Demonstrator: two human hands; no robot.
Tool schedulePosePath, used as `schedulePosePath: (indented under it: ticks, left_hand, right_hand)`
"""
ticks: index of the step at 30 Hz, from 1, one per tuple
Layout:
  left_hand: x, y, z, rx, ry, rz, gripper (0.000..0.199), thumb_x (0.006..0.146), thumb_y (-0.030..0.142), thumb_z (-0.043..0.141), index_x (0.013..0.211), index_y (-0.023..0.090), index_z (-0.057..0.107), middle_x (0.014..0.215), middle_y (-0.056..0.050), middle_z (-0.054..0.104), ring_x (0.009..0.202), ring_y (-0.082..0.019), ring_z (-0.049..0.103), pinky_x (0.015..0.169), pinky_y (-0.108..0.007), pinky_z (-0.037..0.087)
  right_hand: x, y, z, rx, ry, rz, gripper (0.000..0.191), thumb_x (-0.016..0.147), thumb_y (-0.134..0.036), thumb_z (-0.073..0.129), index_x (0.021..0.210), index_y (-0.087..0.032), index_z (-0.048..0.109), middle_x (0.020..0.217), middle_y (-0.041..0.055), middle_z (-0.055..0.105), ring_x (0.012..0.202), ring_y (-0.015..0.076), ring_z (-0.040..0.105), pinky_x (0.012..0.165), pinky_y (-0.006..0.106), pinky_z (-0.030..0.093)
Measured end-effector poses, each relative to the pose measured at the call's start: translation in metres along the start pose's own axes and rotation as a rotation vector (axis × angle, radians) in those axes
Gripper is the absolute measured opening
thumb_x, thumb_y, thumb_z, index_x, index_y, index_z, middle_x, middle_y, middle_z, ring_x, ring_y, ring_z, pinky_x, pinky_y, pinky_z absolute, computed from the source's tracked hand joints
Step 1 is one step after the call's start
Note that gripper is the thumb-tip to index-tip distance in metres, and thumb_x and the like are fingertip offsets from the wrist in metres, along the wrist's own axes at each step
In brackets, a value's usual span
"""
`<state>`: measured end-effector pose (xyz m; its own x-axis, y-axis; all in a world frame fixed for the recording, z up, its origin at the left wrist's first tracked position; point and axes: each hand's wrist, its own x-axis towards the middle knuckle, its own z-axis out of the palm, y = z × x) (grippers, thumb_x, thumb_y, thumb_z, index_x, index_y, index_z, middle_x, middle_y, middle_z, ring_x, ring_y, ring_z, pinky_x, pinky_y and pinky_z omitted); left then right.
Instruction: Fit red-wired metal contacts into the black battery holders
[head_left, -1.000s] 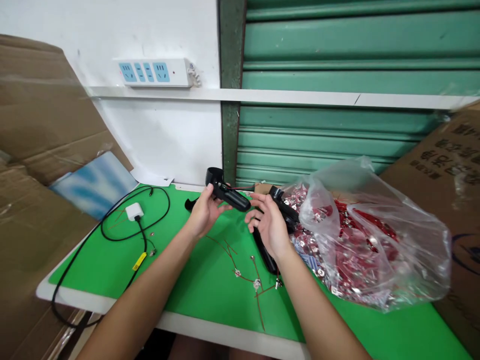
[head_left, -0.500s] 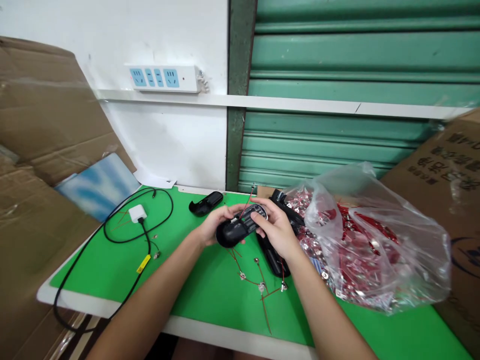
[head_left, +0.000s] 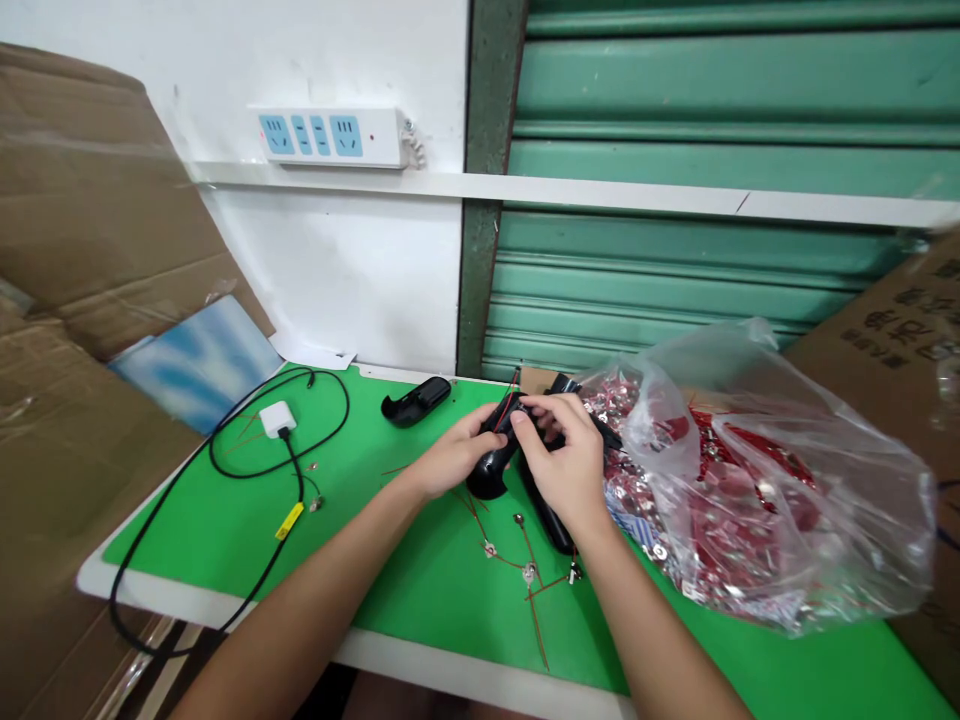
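A black plastic housing (head_left: 489,472) with a thin red wire (head_left: 508,402) rising from it is held above the green table. My left hand (head_left: 465,450) grips its left side, thumb on top. My right hand (head_left: 566,450) is closed at the housing's upper end, thumb and forefinger pinching there; what exactly the fingertips hold is hidden. Below my right hand lies another black housing (head_left: 551,512), partly covered. Nearer to me are small metal discs with red wires (head_left: 529,574). Further back rests a black shell (head_left: 416,402).
To the right, a clear plastic bag (head_left: 810,500) spills wired metal parts onto the green table (head_left: 405,590). A white adapter (head_left: 277,420) with a looped black cable lies left. Cardboard (head_left: 97,220) stands on both sides; a power strip (head_left: 330,137) hangs on the wall.
The housing has turned more upright in my hands and moved slightly right. My right fingers have shifted from its side to its upper end. The view has also shifted a little.
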<state>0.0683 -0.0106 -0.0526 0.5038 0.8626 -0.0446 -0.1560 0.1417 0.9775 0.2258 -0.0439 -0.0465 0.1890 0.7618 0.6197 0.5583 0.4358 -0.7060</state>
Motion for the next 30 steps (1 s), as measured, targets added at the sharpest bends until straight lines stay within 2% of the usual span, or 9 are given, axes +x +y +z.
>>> schedulePosePath:
  ticks: [2, 4, 7, 11, 15, 17, 21, 26, 30]
  left_hand:
    - [0.000, -0.001, 0.002, 0.030, -0.010, 0.011, 0.048, 0.074, 0.032, 0.070, 0.119, 0.017, 0.065, 0.094, -0.001, 0.066, 0.083, -0.015, 0.057, 0.077, -0.025, 0.047]
    - [0.000, -0.003, 0.003, 0.056, -0.010, 0.019, 0.041, 0.076, 0.033, 0.071, 0.113, 0.018, 0.064, 0.089, 0.001, 0.062, 0.080, -0.014, 0.054, 0.076, -0.026, 0.046]
    - [0.001, -0.004, 0.004, 0.070, 0.023, 0.049, 0.039, 0.079, 0.038, 0.073, 0.112, 0.019, 0.063, 0.092, 0.001, 0.062, 0.086, -0.015, 0.055, 0.082, -0.026, 0.046]
    - [0.003, -0.006, 0.005, 0.051, 0.073, 0.095, 0.044, 0.082, 0.049, 0.075, 0.112, 0.019, 0.064, 0.105, -0.002, 0.066, 0.100, -0.017, 0.057, 0.093, -0.027, 0.046]
    - [0.005, -0.009, 0.004, 0.001, 0.155, 0.023, 0.043, 0.084, 0.056, 0.071, 0.107, 0.020, 0.063, 0.086, 0.003, 0.061, 0.082, -0.013, 0.055, 0.079, -0.024, 0.047]
    - [0.007, -0.012, 0.003, -0.041, 0.192, -0.025, 0.040, 0.085, 0.054, 0.068, 0.107, 0.021, 0.063, 0.083, 0.003, 0.061, 0.083, -0.015, 0.057, 0.081, -0.026, 0.049]
    - [0.010, -0.014, 0.002, -0.117, 0.178, -0.025, 0.032, 0.086, 0.043, 0.062, 0.106, 0.018, 0.068, 0.096, -0.002, 0.072, 0.103, -0.021, 0.064, 0.098, -0.032, 0.051]
    - [0.012, -0.013, 0.004, -0.231, 0.085, -0.019, 0.037, 0.089, 0.032, 0.056, 0.118, 0.017, 0.073, 0.113, -0.004, 0.078, 0.115, -0.023, 0.067, 0.110, -0.034, 0.047]
    - [0.009, -0.008, 0.004, -0.294, 0.090, -0.043, 0.038, 0.092, 0.039, 0.060, 0.121, 0.019, 0.074, 0.118, -0.004, 0.078, 0.116, -0.022, 0.067, 0.104, -0.030, 0.049]
  right_hand:
    - [0.000, 0.000, 0.003, 0.086, -0.022, 0.078, 0.015, 0.089, -0.035, 0.071, 0.094, -0.021, 0.076, 0.082, 0.0020, 0.063, 0.068, 0.0150, 0.060, 0.059, 0.028, 0.050]
    - [0.000, 0.000, 0.006, 0.166, -0.043, 0.138, 0.015, 0.087, -0.034, 0.071, 0.091, -0.020, 0.075, 0.079, 0.0020, 0.066, 0.067, 0.0145, 0.061, 0.056, 0.026, 0.049]
    - [-0.002, 0.001, 0.008, 0.206, -0.054, 0.166, 0.014, 0.087, -0.032, 0.071, 0.091, -0.021, 0.077, 0.080, 0.0037, 0.073, 0.070, 0.0163, 0.067, 0.059, 0.027, 0.053]
    - [-0.006, 0.000, 0.009, 0.136, -0.002, 0.136, 0.015, 0.089, -0.031, 0.069, 0.092, -0.022, 0.081, 0.086, 0.0049, 0.080, 0.071, 0.0182, 0.071, 0.066, 0.031, 0.057]
    - [-0.009, 0.000, 0.012, 0.104, 0.026, 0.141, 0.017, 0.091, -0.032, 0.068, 0.094, -0.021, 0.081, 0.087, 0.0052, 0.081, 0.074, 0.0195, 0.074, 0.070, 0.032, 0.059]
    - [-0.010, -0.001, 0.014, 0.131, 0.024, 0.161, 0.016, 0.089, -0.032, 0.069, 0.094, -0.021, 0.079, 0.086, 0.0055, 0.081, 0.076, 0.0202, 0.075, 0.069, 0.032, 0.059]
    - [-0.010, -0.001, 0.018, 0.229, -0.006, 0.201, 0.012, 0.084, -0.030, 0.074, 0.091, -0.021, 0.076, 0.084, 0.0046, 0.079, 0.077, 0.0197, 0.073, 0.070, 0.031, 0.058]
    - [-0.009, 0.003, 0.017, 0.288, -0.060, 0.224, 0.013, 0.084, -0.033, 0.073, 0.090, -0.021, 0.073, 0.081, 0.0033, 0.074, 0.071, 0.0168, 0.067, 0.066, 0.029, 0.055]
    - [-0.009, 0.003, 0.016, 0.191, -0.102, 0.143, 0.011, 0.089, -0.032, 0.067, 0.093, -0.022, 0.071, 0.084, 0.0037, 0.073, 0.074, 0.0176, 0.066, 0.068, 0.030, 0.054]
